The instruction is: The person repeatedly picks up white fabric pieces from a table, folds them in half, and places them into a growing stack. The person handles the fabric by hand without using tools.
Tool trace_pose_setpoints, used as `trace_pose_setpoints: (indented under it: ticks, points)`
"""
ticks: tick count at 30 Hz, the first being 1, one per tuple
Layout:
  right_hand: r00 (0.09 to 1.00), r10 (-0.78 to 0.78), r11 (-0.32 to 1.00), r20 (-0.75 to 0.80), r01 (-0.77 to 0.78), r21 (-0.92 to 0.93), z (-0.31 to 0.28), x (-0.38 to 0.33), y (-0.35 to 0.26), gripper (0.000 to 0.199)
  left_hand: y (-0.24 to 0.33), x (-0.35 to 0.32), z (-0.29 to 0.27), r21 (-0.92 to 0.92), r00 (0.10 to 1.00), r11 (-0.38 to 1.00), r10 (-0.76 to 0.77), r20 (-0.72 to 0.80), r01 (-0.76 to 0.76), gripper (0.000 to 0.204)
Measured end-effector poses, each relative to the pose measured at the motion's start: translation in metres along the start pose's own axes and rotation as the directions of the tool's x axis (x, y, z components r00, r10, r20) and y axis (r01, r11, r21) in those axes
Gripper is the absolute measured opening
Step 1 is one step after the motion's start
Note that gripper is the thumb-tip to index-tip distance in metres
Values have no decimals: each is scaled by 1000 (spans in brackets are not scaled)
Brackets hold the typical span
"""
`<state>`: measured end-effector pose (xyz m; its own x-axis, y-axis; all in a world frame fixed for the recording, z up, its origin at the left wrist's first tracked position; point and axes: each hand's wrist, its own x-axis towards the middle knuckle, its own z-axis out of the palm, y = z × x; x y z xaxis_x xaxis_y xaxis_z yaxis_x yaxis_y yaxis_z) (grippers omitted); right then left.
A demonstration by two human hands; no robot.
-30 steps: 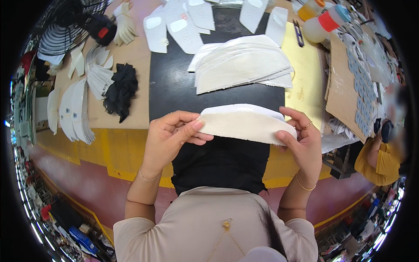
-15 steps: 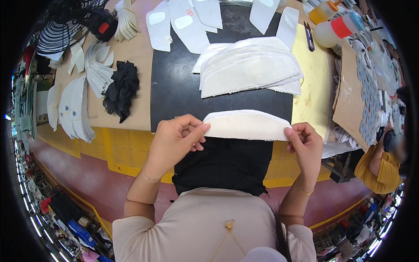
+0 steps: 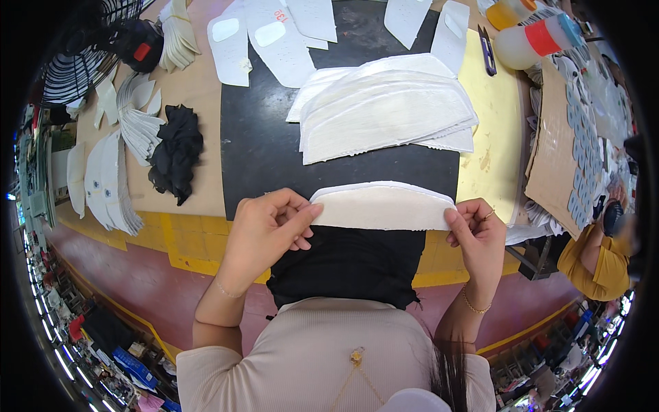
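Between both hands a cream, half-moon fabric piece (image 3: pixel 384 210) with a white curved edge is held out at the table's near edge. My left hand (image 3: pixel 271 226) pinches its left tip between thumb and forefinger. At the other tip, my right hand (image 3: pixel 475 226) pinches in the same way. Just beyond lies a pile of larger white half-moon pieces (image 3: pixel 384 113) on a black mat (image 3: pixel 261 144). Black cloth (image 3: pixel 343 264) hangs below the piece, over my lap.
White templates (image 3: pixel 281 48) lie at the mat's far side. Left are bundled white strips (image 3: pixel 137 117), crumpled black cloth (image 3: pixel 177 154) and a black fan (image 3: pixel 79 72). Thread snips (image 3: pixel 487 51), a red-banded bottle (image 3: pixel 535 41) and a cardboard sheet (image 3: pixel 552 141) are right. Another person's yellow sleeve (image 3: pixel 597 264) shows.
The view has shifted slightly, so the table things sit a little further left and lower. Both hands keep their pinch on the fabric piece, whose pose is nearly the same.
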<state>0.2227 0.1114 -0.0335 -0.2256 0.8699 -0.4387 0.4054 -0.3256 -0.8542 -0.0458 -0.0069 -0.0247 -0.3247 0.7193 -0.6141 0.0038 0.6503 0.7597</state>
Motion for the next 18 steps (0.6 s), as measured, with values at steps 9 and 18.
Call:
trace_pose_setpoints:
  ticks: [9,18]
  points:
    - [1000,-17,1000,3,17,5,0,0,2,17,-1,-1,2,26,1000,1000,11,-21,-11,23]
    - [998,-42,998,-41,39,-53,5,-2,1,16,-2,-1,5,76,998,996,55,-45,-51,21]
